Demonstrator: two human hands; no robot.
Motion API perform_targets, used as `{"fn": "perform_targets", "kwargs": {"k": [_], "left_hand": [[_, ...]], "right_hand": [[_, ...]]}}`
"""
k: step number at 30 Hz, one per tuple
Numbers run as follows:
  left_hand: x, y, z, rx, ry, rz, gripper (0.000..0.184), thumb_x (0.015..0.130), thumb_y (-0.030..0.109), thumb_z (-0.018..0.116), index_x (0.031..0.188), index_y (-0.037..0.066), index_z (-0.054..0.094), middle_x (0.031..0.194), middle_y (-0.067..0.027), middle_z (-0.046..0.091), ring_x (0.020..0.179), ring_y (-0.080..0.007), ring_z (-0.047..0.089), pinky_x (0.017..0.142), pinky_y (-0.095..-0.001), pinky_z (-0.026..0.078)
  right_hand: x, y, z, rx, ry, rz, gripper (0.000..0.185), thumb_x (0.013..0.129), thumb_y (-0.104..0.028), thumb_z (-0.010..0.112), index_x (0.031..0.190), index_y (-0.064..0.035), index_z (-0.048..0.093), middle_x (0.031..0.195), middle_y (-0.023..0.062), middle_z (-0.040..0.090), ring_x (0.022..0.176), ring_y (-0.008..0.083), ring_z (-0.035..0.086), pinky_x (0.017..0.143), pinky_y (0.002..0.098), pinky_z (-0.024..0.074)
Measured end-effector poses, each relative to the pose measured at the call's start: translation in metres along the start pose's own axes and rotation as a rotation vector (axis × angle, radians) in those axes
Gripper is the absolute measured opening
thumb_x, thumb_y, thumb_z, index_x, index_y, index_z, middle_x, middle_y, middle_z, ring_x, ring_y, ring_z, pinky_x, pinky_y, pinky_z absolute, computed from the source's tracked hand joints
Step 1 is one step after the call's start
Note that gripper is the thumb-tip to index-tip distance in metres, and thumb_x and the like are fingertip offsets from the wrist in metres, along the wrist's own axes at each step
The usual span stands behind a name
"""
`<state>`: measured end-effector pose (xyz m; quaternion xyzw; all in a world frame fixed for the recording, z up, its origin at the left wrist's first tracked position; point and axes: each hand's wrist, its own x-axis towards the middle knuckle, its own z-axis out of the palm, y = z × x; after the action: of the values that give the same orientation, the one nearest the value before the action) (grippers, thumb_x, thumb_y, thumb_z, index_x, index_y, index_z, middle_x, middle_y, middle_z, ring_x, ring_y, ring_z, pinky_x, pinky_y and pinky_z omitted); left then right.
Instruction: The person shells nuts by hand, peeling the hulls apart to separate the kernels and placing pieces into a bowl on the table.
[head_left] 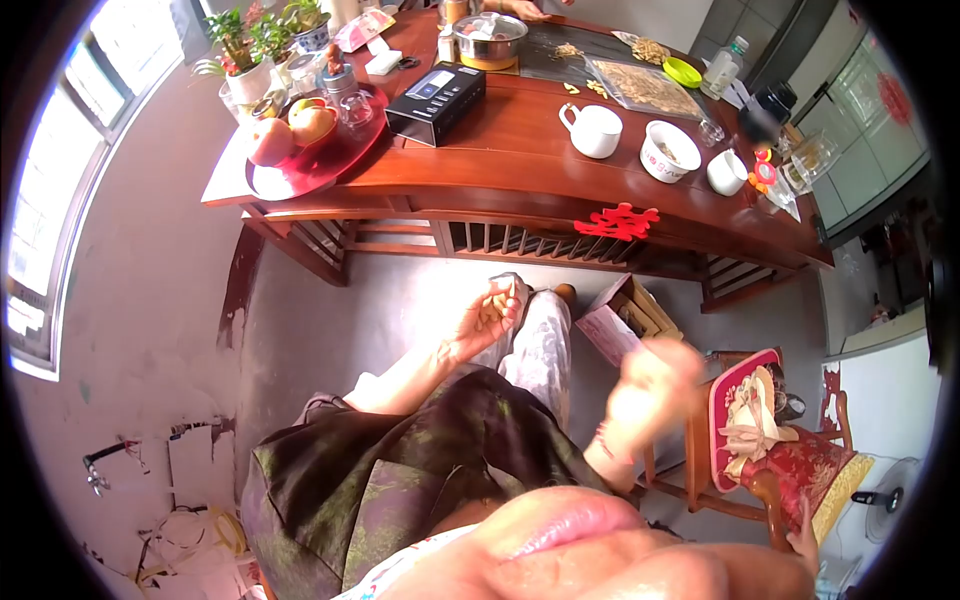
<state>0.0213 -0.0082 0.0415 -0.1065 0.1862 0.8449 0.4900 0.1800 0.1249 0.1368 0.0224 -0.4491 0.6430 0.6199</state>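
My left hand (487, 318) is held palm up over my lap, in front of the light patterned trousers (540, 345). Its fingers curl in and the thumb meets the fingertips; whatever may be between them is too small to name. My right hand (655, 385) is raised to the right, near a cardboard box (612, 330) on the floor in this view. Motion smears its fingers, so their state is unclear. A dark green patterned garment (400, 500) covers my lap below both hands.
Ahead stands a wooden table (480, 175) with a white mug (595, 131), a white bowl (669, 152), a black box (436, 103), a red fruit tray (330, 175) and a steel pot (490, 40). Another person's hand (518, 8) shows beyond it. A wooden chair (765, 500) stands right.
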Motion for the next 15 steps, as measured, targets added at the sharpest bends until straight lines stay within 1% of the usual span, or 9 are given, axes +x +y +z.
{"fn": "perform_targets", "kwargs": {"k": [1, 3, 4, 5, 7, 8, 9, 12, 15], "left_hand": [[0.002, 0.000, -0.005, 0.005, 0.000, -0.009, 0.012, 0.088, 0.012, 0.059, 0.092, 0.001, 0.056, 0.080, -0.0018, 0.055, 0.073, -0.0118, 0.051, 0.067, -0.0225, 0.046], [0.008, 0.001, -0.025, -0.103, -0.107, -0.052, 0.013, 0.089, 0.014, 0.058, 0.091, 0.002, 0.056, 0.072, 0.0005, 0.046, 0.065, -0.0105, 0.043, 0.057, -0.0212, 0.040], [0.009, 0.003, -0.027, -0.140, -0.153, -0.096, 0.013, 0.089, 0.015, 0.058, 0.092, 0.003, 0.057, 0.069, 0.0023, 0.038, 0.062, -0.0097, 0.035, 0.051, -0.0202, 0.031], [0.009, 0.004, -0.028, -0.138, -0.152, -0.099, 0.013, 0.089, 0.015, 0.058, 0.092, 0.003, 0.057, 0.069, 0.0023, 0.038, 0.062, -0.0097, 0.035, 0.051, -0.0202, 0.031], [0.006, 0.005, -0.027, 0.062, -0.175, -0.037, 0.013, 0.089, 0.016, 0.059, 0.092, 0.004, 0.056, 0.069, 0.0034, 0.039, 0.060, -0.0075, 0.034, 0.048, -0.0184, 0.027], [0.003, 0.003, -0.025, 0.101, -0.048, -0.030, 0.014, 0.089, 0.017, 0.060, 0.093, 0.004, 0.056, 0.069, 0.0045, 0.039, 0.058, -0.0050, 0.032, 0.047, -0.0176, 0.025], [0.001, 0.004, -0.022, 0.102, -0.046, -0.033, 0.014, 0.089, 0.017, 0.060, 0.093, 0.004, 0.056, 0.069, 0.0045, 0.039, 0.058, -0.0050, 0.032, 0.047, -0.0176, 0.025], [-0.003, 0.007, -0.014, 0.197, -0.108, -0.057, 0.015, 0.088, 0.017, 0.060, 0.094, 0.004, 0.057, 0.067, 0.0045, 0.040, 0.054, -0.0039, 0.030, 0.046, -0.0175, 0.024], [-0.005, 0.008, -0.014, 0.250, -0.195, -0.047, 0.013, 0.090, 0.018, 0.058, 0.093, 0.005, 0.059, 0.066, 0.0023, 0.047, 0.049, -0.0032, 0.026, 0.046, -0.0166, 0.023]], "right_hand": [[-0.009, 0.024, -0.004, -0.292, -0.088, 0.490, 0.027, 0.094, -0.022, 0.053, 0.084, 0.0013, 0.059, 0.060, -0.0029, 0.044, 0.044, 0.0038, 0.033, 0.039, 0.0199, 0.0228], [-0.040, 0.071, -0.013, -0.178, -0.055, 0.884, 0.033, 0.096, -0.029, 0.051, 0.084, 0.0006, 0.060, 0.054, -0.0052, 0.038, 0.042, 0.0026, 0.028, 0.037, 0.0199, 0.0208], [-0.048, 0.077, -0.010, -0.161, -0.099, 0.991, 0.034, 0.096, -0.031, 0.051, 0.085, -0.0002, 0.061, 0.054, -0.0063, 0.037, 0.042, 0.0019, 0.028, 0.037, 0.0194, 0.0202], [-0.053, 0.079, -0.006, -0.144, -0.148, 1.100, 0.036, 0.096, -0.034, 0.051, 0.086, -0.0010, 0.061, 0.053, -0.0074, 0.035, 0.042, 0.0012, 0.027, 0.037, 0.0189, 0.0196], [-0.054, 0.079, 0.001, -0.086, -0.232, 1.207, 0.034, 0.096, -0.033, 0.050, 0.087, -0.0025, 0.062, 0.053, -0.0084, 0.034, 0.043, -0.0008, 0.028, 0.040, 0.0159, 0.0202], [-0.054, 0.079, 0.003, -0.072, -0.239, 1.226, 0.034, 0.096, -0.034, 0.050, 0.087, -0.0025, 0.062, 0.054, -0.0100, 0.031, 0.043, -0.0008, 0.026, 0.039, 0.0158, 0.0202], [-0.053, 0.079, 0.004, -0.071, -0.235, 1.225, 0.034, 0.096, -0.034, 0.050, 0.087, -0.0025, 0.062, 0.054, -0.0100, 0.031, 0.043, -0.0008, 0.026, 0.039, 0.0158, 0.0202], [-0.052, 0.082, 0.004, 0.027, -0.271, 1.304, 0.034, 0.096, -0.033, 0.050, 0.087, -0.0026, 0.062, 0.053, -0.0096, 0.030, 0.042, -0.0003, 0.026, 0.038, 0.0159, 0.0195], [-0.054, 0.086, 0.002, 0.203, -0.298, 1.381, 0.034, 0.098, -0.031, 0.045, 0.091, -0.0007, 0.061, 0.052, -0.0080, 0.028, 0.040, 0.0018, 0.023, 0.036, 0.0173, 0.0182]]}}
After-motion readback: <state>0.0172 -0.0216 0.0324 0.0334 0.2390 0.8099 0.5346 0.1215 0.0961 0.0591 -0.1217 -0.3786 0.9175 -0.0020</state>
